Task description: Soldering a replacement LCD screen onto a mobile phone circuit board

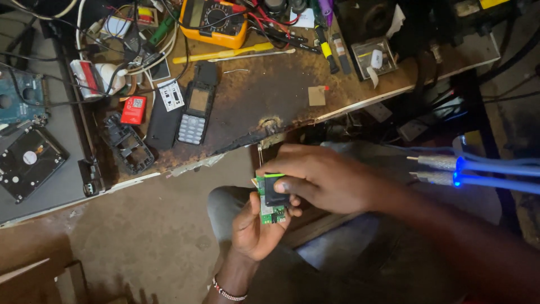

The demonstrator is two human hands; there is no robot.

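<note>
two hands meet in the middle, down low over the person's lap, just near the edge of the bench (349,107). the left hand (256,225) lies palm up with its fingers curled round a small green circuit board (269,213), so the board sits steady like in a little cup. the right hand (320,177) comes over from the right, and its fingers pinch a small black square part (275,194) that lies flat on the board, maybe to press it or lift it.

far on the bench sits an orange meter (216,22) with a round dial. to the left lies an open phone (197,110) with grey keys. beside it is a small red square pack (134,110) with a white label. a tan square of card (316,95) lies further right.
</note>
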